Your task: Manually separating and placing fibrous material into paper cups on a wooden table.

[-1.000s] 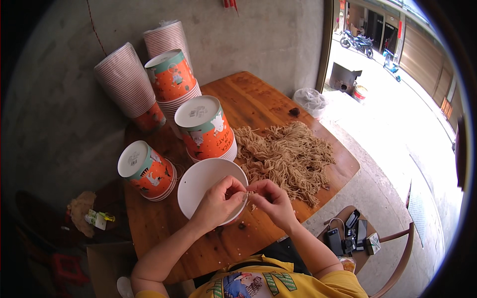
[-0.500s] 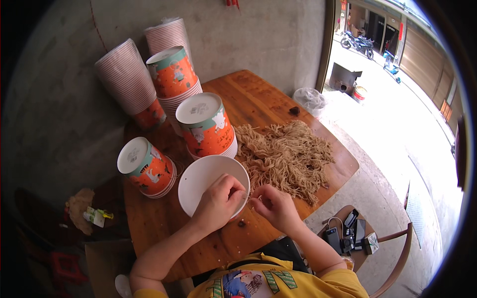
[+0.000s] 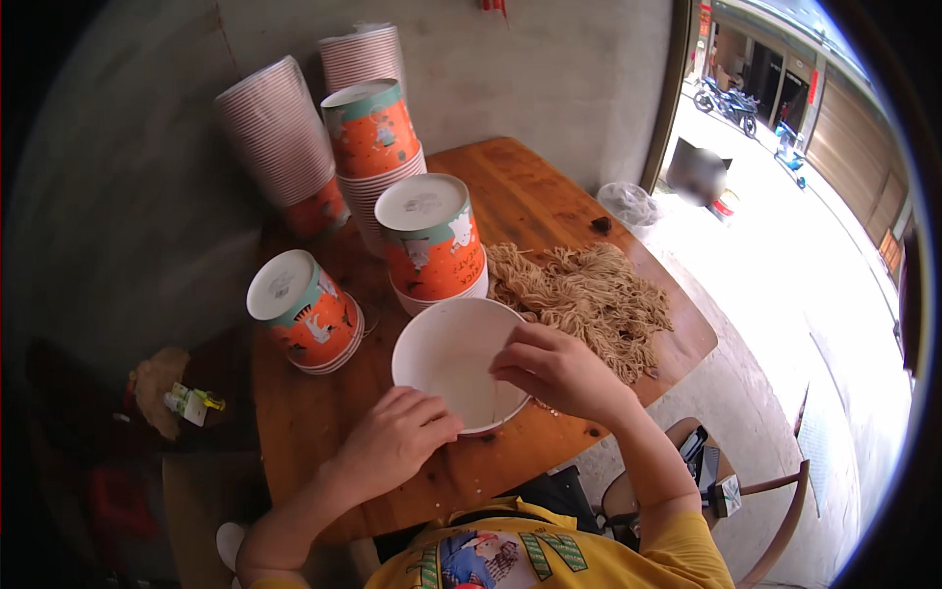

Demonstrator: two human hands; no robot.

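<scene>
A round white-lined paper bucket (image 3: 442,353) stands mouth up near the front of the wooden table. My left hand (image 3: 392,444) has its fingers closed at the bucket's near left rim, the thumb side hidden. Over the bucket's right side, my right hand (image 3: 559,371) is pinched; a thin string (image 3: 494,401) appears to hang from its fingertips, faint against the white inside. Just behind that hand lies a loose heap of tan strings (image 3: 589,299). Upside-down orange paper buckets with green bands stand behind, one stack (image 3: 432,245) close to the open bucket and a shorter one (image 3: 309,314) to its left.
Tall bucket stacks (image 3: 280,133) lean by the grey wall. A dark lump (image 3: 601,225) and a clear plastic bag (image 3: 628,204) are at the table's far right. A chair (image 3: 721,471) with small devices on it stands on the right; sunlit street lies beyond the doorway.
My hands have moved apart: the right went up and over the bucket's mouth, the left came down to its near left rim. The whole view has shifted slightly.
</scene>
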